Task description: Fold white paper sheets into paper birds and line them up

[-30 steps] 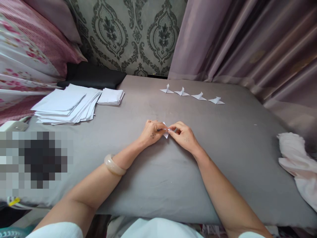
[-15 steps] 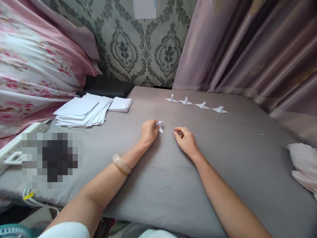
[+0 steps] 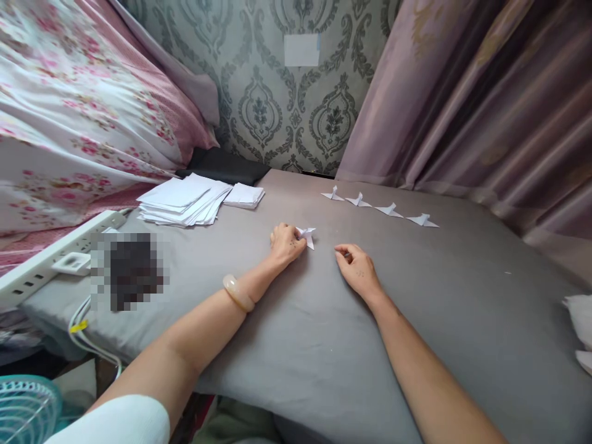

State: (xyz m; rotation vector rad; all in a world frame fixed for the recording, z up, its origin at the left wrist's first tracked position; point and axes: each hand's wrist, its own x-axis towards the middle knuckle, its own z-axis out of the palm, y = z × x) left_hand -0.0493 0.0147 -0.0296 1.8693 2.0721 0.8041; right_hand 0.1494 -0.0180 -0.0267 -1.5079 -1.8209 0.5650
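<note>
My left hand (image 3: 287, 243) is closed on a small white origami bird (image 3: 309, 237), gripping its left side between thumb and fingers. The bird's right wing and pointed tip stick out past the fingertips; the rest of it is hidden by the hand. A short way to the right, my right hand (image 3: 357, 267) is held just over the grey sheet, fingers curled in toward the thumb, with nothing visible in them. Beyond both hands, several folded paper birds stand in a slanting row, among them one bird (image 3: 359, 200) and the rightmost bird (image 3: 422, 220).
A large stack of white paper (image 3: 178, 200) and a smaller stack (image 3: 245, 195) lie at the back left. At the left edge are a white power strip (image 3: 60, 253) and cables (image 3: 86, 317). Pink curtains (image 3: 416, 92) hang behind on the right. A teal fan (image 3: 30, 407) stands lower left.
The view has tilted up and swung left, so everything appears shifted right. My right hand's fingers have drawn closer together. The left hand still has the paper bird.
</note>
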